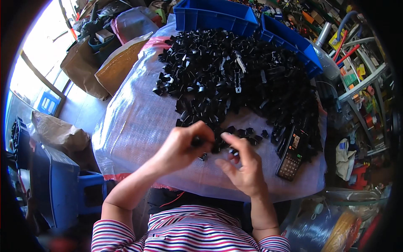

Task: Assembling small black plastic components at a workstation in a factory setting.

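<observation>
My left hand (pixel 187 143) is closed, its fingers curled around a small black plastic part (pixel 196 141). Close to its right, my right hand (pixel 244 166) holds a small dark, shiny piece (pixel 233 152) against its curled fingers, with thumb and forefinger apart. Both hands are just above the near edge of a big heap of small black plastic parts (pixel 205 63). Several loose black parts (pixel 247 132) lie past my fingertips. The exact shape of the held parts is mostly hidden. Under everything is a white woven plastic sheet (pixel 130 130).
A black calculator (pixel 291 155) lies at the heap's right side. Two blue bins (pixel 216 17) (pixel 294 42) stand behind it. Left of the sheet are a blue stool (pixel 92 187), a blue container (pixel 54 180) and brown sacks (pixel 84 67). Cluttered metal shelving (pixel 363 86) rises at the right.
</observation>
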The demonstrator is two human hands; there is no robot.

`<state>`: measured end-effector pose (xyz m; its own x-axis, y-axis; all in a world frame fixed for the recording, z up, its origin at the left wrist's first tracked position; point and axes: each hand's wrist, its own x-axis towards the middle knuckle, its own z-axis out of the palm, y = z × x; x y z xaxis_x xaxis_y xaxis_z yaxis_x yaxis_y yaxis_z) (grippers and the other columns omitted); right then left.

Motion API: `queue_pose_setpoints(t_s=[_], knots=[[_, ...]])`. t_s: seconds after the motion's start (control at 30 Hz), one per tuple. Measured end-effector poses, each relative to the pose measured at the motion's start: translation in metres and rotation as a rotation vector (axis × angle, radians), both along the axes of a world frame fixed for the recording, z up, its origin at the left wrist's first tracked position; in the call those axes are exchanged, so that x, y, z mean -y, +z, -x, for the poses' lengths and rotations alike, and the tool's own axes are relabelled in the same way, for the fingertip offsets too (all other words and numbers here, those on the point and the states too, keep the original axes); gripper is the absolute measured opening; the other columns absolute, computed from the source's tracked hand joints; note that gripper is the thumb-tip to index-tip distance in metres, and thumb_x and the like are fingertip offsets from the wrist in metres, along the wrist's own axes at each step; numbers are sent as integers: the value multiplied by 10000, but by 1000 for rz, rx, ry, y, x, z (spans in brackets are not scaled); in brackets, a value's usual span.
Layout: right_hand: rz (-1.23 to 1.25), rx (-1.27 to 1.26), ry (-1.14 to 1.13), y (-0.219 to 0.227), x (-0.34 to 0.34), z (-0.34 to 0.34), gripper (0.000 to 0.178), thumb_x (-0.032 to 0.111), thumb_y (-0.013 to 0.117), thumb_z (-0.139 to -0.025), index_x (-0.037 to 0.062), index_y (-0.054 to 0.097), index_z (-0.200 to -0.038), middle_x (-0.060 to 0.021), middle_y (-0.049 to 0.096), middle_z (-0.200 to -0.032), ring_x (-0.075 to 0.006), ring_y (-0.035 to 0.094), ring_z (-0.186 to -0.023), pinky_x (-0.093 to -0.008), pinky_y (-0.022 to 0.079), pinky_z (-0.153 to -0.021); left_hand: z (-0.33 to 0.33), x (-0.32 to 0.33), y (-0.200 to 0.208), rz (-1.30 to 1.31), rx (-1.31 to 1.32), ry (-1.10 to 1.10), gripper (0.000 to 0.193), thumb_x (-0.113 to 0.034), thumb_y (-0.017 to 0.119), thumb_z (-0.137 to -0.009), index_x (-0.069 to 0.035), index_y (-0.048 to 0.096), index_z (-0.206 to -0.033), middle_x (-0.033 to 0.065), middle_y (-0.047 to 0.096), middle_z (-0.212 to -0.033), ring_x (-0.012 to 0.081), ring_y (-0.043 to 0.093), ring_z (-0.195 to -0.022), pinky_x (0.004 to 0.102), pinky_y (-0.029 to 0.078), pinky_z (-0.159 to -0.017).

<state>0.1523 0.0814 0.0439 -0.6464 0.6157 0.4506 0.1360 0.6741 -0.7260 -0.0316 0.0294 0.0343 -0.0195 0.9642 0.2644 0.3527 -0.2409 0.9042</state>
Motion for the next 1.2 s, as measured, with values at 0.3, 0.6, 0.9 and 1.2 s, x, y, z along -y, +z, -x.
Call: queue_pose_setpoints(t_s=[0.3,0.6,0.9,1.2], knots=[[-49,-102,-139,-25,3,-9,349,115,732,-731,27,570,-1027,-53,574,-811,-127,566,-661,-226,453,-551,-26,-1,-8,80,159,-51,103,-43,596,-812,7,546,-886,25,585,-740,64,537,-681,238,454,-613],[-149,-279,-161,-36,9,-7,309,86,725,-734,39,561,-992,-42,545,-802,-113,507,-657,-209,418,-545,-40,-5,-22,433,1024,-196,142,-145,606,-847,-38,591,-937,36,612,-811,93,582,-710,225,458,-599],[75,23,-230,-15,18,-27,237,122,517,-900,-14,508,-1094,-117,593,-995,-163,561,-856,-270,445,-785,-37,-13,-28,348,1099,-58,115,-117,625,-831,-50,609,-923,33,626,-780,80,549,-629,196,431,-569],[268,20,-288,-18,25,-22,209,212,574,-886,11,534,-925,-14,535,-675,-77,463,-589,-218,394,-544,-47,-9,-29,230,1001,38,113,-85,654,-807,-33,620,-901,12,609,-764,76,545,-648,197,440,-600]])
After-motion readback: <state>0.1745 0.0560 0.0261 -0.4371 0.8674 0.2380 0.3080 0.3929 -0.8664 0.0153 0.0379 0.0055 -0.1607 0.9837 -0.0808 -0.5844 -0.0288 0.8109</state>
